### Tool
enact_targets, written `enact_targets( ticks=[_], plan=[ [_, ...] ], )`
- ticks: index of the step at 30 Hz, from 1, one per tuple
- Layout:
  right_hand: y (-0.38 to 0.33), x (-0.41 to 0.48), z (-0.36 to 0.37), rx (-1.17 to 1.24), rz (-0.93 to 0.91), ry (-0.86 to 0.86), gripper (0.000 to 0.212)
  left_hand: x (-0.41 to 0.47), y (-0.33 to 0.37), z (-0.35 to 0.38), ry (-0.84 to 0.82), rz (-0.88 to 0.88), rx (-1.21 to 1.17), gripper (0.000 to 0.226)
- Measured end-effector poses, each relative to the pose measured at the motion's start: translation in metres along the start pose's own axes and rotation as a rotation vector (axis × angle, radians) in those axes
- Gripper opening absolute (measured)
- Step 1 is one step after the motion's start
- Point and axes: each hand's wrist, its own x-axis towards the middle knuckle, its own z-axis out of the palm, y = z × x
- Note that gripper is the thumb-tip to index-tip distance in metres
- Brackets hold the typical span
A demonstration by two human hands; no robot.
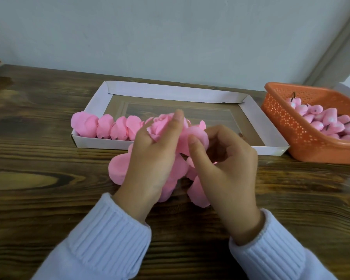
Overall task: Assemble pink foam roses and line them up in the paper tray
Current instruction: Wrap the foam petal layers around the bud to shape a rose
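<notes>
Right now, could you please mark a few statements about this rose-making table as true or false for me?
1. Finished roses line the near edge of the paper tray, from its left end. True.
2. The orange basket stands left of the tray. False: it stands to its right.
3. The basket is empty. False: it holds pink buds.
4. The left hand holds a rose while the right hand pinches a petal. True.
5. Loose petals lie on the wooden table. True.

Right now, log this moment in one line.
left hand: holds rose | right hand: pinches petal | paper tray: partial rose row
</notes>
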Motion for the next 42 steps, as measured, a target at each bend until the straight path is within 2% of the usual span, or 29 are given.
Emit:
enact_targets(
  ticks=[6,10,13,17,19,22,24,27,29,33,38,39,42],
  plan=[
    [0.002,0.003,-0.002,-0.004,0.085,0.029,0.018,-0.004,-0.001,0.003,-0.147,0.078,0.026,0.024],
    [-0.002,0.003,-0.002,0.139,0.132,-0.024,0.011,-0.004,-0.001,0.003,-0.122,0.06,-0.03,0.043],
    [-0.004,0.003,0.0,0.327,0.225,-0.026,0.009,-0.002,0.001,0.002,-0.135,0.035,-0.087,0.041],
    [0.0,0.002,0.005,0.434,0.362,-0.143,0.009,-0.001,0.007,0.004,-0.111,-0.013,-0.426,0.032],
    [0.002,0.0,0.007,0.462,0.427,-0.229,0.003,0.001,0.009,0.004,-0.107,0.002,-0.478,0.029],
    [0.005,-0.001,0.008,0.433,0.458,-0.296,0.01,0.002,0.009,0.001,-0.104,0.008,-0.455,0.029],
    [0.006,0.0,0.007,0.385,0.437,-0.299,0.01,0.003,0.007,0.0,-0.108,0.019,-0.395,0.031],
    [0.007,0.002,0.002,0.311,0.425,-0.262,0.008,0.005,0.005,-0.002,-0.115,0.028,-0.336,0.018],
    [0.007,0.002,0.001,0.257,0.398,-0.205,0.011,0.005,0.005,-0.002,-0.127,0.023,-0.341,0.017],
    [0.005,0.001,0.0,0.218,0.296,-0.084,0.009,0.004,0.008,-0.001,-0.14,0.006,-0.346,0.023],
    [0.001,-0.003,0.001,0.109,0.12,0.001,0.008,0.004,0.003,-0.002,-0.123,-0.026,-0.367,0.016],
    [0.0,-0.004,0.001,0.077,0.079,0.007,0.007,0.005,0.001,-0.003,-0.121,-0.023,-0.355,0.018],
    [-0.004,-0.004,0.001,0.012,-0.02,0.025,0.006,0.006,0.0,-0.004,-0.142,0.005,-0.27,0.044]
  ],
)
